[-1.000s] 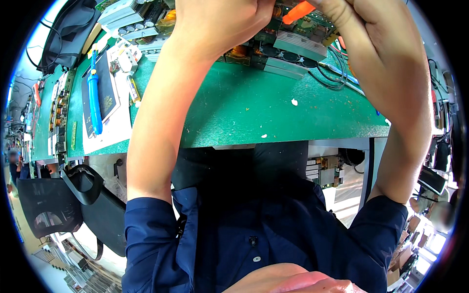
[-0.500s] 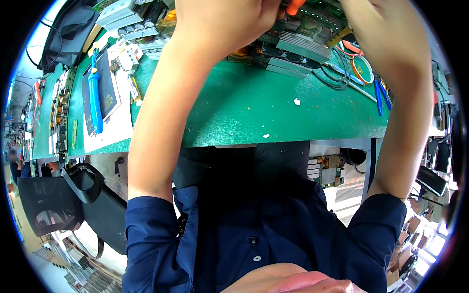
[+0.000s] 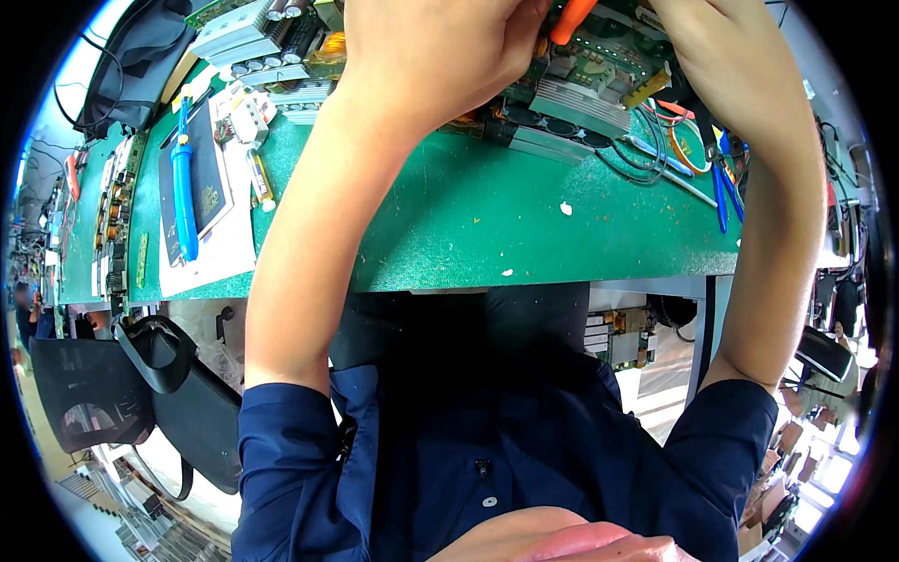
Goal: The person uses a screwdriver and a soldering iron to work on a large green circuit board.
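Observation:
My left hand (image 3: 445,58) is at the top of the view, over a circuit board (image 3: 582,70) with finned metal heatsinks (image 3: 582,106). Its visible fingers are curled in; what they grip, if anything, is hidden. Right beside those fingers an orange handle-like piece (image 3: 572,19) slants over the board, its upper end cut off by the frame. My right hand (image 3: 726,66) reaches to the board's right side, its fingers running past the top edge and out of sight. Below it lie blue-handled pliers (image 3: 720,197), next to a roll of tape with an orange rim (image 3: 688,140).
A green work mat (image 3: 524,215) covers the bench. On the left, a blue desoldering pump (image 3: 184,187) rests on a dark notebook (image 3: 213,173), near a yellow-labelled tube (image 3: 260,180). Another heatsinked board (image 3: 245,33) stands upper left. A black chair (image 3: 94,389) is beyond the front edge.
The view has shifted slightly, and more of the board and the orange piece shows. My right hand sits a little further left, uncovering more of the pliers. Both hands stay at the board.

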### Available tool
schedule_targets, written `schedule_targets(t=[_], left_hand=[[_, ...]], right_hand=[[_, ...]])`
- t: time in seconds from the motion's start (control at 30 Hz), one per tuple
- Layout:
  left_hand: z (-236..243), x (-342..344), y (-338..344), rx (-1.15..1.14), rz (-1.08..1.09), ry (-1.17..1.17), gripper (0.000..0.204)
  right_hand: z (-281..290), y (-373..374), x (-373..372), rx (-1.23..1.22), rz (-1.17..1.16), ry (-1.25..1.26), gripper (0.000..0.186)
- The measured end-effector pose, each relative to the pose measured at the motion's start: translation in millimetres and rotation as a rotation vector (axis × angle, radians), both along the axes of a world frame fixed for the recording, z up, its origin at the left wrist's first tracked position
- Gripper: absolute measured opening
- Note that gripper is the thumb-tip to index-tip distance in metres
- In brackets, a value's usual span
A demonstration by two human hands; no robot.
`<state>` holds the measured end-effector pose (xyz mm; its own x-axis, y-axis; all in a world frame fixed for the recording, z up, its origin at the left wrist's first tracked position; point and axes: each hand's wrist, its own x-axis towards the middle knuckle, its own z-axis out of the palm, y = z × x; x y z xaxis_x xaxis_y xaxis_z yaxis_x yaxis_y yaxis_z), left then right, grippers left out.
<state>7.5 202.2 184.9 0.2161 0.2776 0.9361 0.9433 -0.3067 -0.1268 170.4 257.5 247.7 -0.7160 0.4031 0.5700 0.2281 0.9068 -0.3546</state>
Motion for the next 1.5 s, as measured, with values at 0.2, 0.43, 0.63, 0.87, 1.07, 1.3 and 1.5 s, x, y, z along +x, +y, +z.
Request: schedule_targets(t=[0.2,0.43,0.63,0.87,1.07,1.3,1.5], left_hand=[[3.1,3.5,-3.8,-0.029,0.006,-0.022,0.009],[-2.4,-0.9,6.7,0.047,-0.061,-0.026,0.01],[3.2,5.4,-0.3,-0.011,-0.008,-0.019,0.01],[-4.3,-6.4,7.2,-0.016,0.022,0.012,0.009],[-2.4,-2.6,6.8,0.067,-0.052,0.006,0.009],[-2.3,-1.1,0.6,0.013,-0.064,-0.024,0.008],[-3.0,-0.9,0.9,0.048,-0.091,-0.03,0.009]], right_hand=[[0.9,1.2,-3.7,0.002,-0.04,-0.011,0.046],[11.0,7.4,-0.2,-0.09,0.014,-0.026,0.044],[17.9,-0.7,-5.1,-0.267,-0.053,-0.034,0.041],[9.7,-34.5,6.7,-0.026,-0.069,-0.026,0.034],[-1.6,-8.8,50.4,0.189,0.101,-0.003,0.029],[4.7,9.8,67.5,0.225,0.151,0.018,0.025],[-4.3,9.1,71.8,0.175,0.166,-0.034,0.023]])
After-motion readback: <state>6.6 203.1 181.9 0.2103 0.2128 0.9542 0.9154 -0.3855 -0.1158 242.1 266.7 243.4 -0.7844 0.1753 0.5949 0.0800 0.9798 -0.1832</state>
